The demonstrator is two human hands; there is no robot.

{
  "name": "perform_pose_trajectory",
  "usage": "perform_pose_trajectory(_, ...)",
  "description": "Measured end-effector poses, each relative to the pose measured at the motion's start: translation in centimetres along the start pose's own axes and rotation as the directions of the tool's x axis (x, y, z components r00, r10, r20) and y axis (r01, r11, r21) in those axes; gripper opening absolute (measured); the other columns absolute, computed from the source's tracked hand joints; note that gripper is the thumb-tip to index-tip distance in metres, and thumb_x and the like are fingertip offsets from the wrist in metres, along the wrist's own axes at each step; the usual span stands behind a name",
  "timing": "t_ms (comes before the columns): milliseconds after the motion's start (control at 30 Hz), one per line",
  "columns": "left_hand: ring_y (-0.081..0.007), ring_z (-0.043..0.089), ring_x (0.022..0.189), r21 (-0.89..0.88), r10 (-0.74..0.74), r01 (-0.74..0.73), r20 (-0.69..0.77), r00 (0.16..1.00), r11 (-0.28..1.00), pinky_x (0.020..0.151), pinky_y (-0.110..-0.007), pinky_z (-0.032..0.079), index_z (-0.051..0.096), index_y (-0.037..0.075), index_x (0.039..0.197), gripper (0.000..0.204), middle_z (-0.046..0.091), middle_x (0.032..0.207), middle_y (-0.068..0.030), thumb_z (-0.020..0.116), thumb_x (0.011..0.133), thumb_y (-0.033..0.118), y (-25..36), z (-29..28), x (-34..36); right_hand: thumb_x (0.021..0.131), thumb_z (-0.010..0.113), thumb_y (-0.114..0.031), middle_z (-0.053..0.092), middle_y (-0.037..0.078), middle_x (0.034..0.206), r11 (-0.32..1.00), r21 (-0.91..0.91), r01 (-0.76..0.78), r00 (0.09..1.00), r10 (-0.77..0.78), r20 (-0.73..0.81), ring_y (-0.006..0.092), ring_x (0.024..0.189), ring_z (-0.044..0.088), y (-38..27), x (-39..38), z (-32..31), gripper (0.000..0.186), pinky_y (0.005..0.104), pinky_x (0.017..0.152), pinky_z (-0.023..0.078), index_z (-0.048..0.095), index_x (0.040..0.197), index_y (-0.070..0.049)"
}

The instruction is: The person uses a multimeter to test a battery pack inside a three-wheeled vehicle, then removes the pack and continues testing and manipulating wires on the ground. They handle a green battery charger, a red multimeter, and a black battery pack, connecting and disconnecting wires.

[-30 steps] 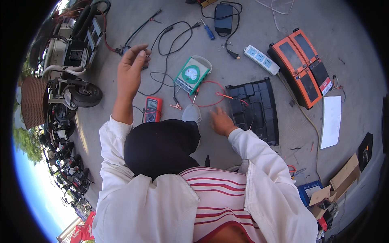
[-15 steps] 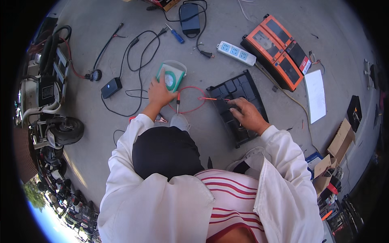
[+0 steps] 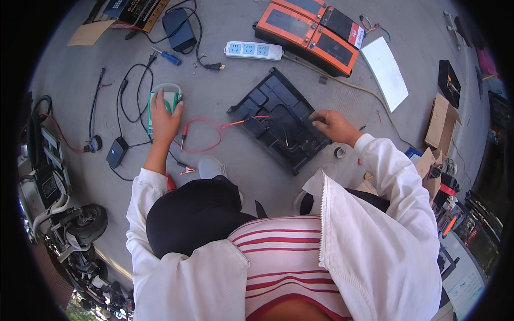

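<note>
My left hand [image 3: 164, 119] rests on a green and white meter box [image 3: 167, 98] lying on the concrete, fingers wrapped over its near end. Red leads [image 3: 202, 135] with clips run from it toward a black ribbed plastic tray [image 3: 273, 115]. My right hand [image 3: 333, 125] is at the tray's right edge with the fingers curled on its rim. A thin red wire [image 3: 247, 121] lies across the tray. My white sleeves and striped shirt fill the lower part of the view.
Two orange battery cases [image 3: 306, 28] and a white power strip [image 3: 252, 50] lie beyond the tray. A blue screwdriver [image 3: 168, 56], black adapters [image 3: 116, 152] with cables, a white sheet [image 3: 384, 71], cardboard boxes [image 3: 442, 121] and a scooter [image 3: 59, 198] at the left surround me.
The left hand came down from the raised position onto the green meter box. The right hand shifted to the right rim of the black tray. The view tilted further forward.
</note>
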State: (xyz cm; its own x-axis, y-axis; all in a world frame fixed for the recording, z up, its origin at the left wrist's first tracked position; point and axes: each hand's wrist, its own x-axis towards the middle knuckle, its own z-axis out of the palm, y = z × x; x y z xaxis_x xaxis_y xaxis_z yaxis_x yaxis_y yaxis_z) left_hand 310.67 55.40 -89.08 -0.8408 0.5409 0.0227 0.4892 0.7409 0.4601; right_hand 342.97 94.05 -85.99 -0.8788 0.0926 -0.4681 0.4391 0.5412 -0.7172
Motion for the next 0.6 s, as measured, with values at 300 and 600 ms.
perform_pose_trajectory(300,-0.0283,0.051,0.131,-0.389,0.262,-0.221,0.055,0.963,0.894,0.104,-0.039,0.044,0.057,0.007,0.135,0.043,0.048,0.147,-0.0168,0.062,0.093,0.014,15.4,-7.8,6.1,0.094,0.059,-0.017,0.073,0.017,0.085,0.810,0.488,-0.325,0.942,0.230,0.245,0.0283,0.076,0.073,-0.7,2.0,12.7,0.024,0.0395,0.069,0.057,0.065,0.095,0.006)
perform_pose_trajectory(600,-0.0333,0.057,0.124,-0.263,0.645,-0.599,0.143,0.751,0.756,0.102,-0.039,0.045,0.064,0.003,0.124,0.036,0.057,0.136,-0.0193,0.062,0.089,0.001,24.8,-10.4,4.5,0.096,0.057,-0.036,0.068,0.025,0.110,0.972,0.098,-0.212,0.888,0.234,-0.395,0.0410,0.104,0.064,8.4,-5.2,-6.6,0.043,0.0460,0.090,0.049,0.066,0.115,0.002)
